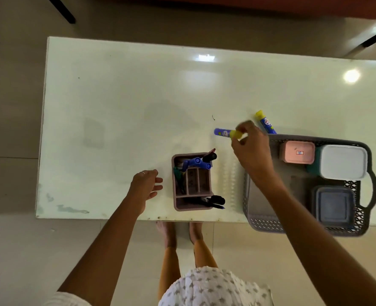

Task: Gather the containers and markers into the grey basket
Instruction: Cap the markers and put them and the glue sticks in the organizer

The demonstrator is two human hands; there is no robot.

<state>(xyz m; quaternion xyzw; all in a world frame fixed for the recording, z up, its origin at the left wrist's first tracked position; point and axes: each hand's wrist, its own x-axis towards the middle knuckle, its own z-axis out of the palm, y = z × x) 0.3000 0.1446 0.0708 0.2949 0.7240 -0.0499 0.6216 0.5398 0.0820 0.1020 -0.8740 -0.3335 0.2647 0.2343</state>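
The right hand [251,146] pinches a blue marker [226,133] by its yellow cap, just left of the grey basket [260,224]; a second marker [266,122] lies beyond the basket's far rim. The left hand [146,184], fingers loosely spread, hovers beside the pink organiser [192,182]. The basket overhangs the table's [116,96] near edge, with open room on the far left.

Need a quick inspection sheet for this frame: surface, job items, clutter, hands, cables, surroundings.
Surface: white table, glossy, worn patches near the front left edge.
Job's things: grey basket at the front right corner holds a pink container, a white-lidded container and a grey container. One blue marker with a yellow cap is in hand; a second blue marker lies just beyond the basket. Mauve organiser holds several pens and markers.
Clutter: small dark mark on the table.
Hands: right hand pinches the marker's yellow cap; left hand open, beside the organiser.
Cables: nothing seen.
Surroundings: tiled floor, bare feet under the table edge.
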